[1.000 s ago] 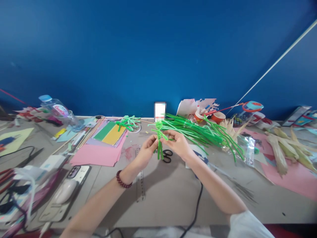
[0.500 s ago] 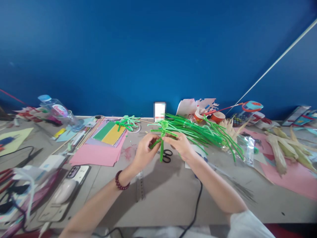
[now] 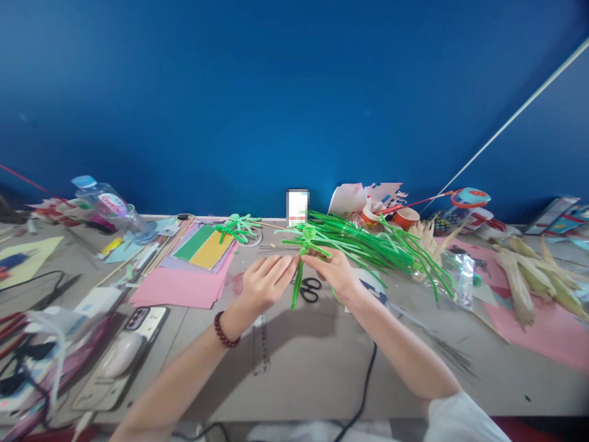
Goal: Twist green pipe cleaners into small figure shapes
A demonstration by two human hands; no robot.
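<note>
Between my two hands is a green pipe-cleaner figure (image 3: 305,247), with a coiled head, side arms and stems hanging down. My right hand (image 3: 338,270) pinches it near the middle from the right. On the left, my left hand (image 3: 267,281) is closed at the figure's lower part, its fingertips folded over and hiding what they grip. Below the figure lie black-handled scissors (image 3: 310,290) on the table. Behind my right hand spreads a bundle of green pipe cleaners (image 3: 368,239). A second green pipe-cleaner piece (image 3: 238,228) rests farther back on the left.
Pink paper (image 3: 179,288) and a green-and-yellow pack (image 3: 203,247) lie left. A phone (image 3: 119,359), a tilted bottle (image 3: 108,202) and cables are farther left. A clear ruler (image 3: 261,344) lies in front. Corn husks (image 3: 519,282) sit right, and a blue wall (image 3: 294,110) rises behind.
My left hand has turned, with its fingers now folded over the figure's lower part. The figure has shifted slightly right, and its hanging stem slants to the left.
</note>
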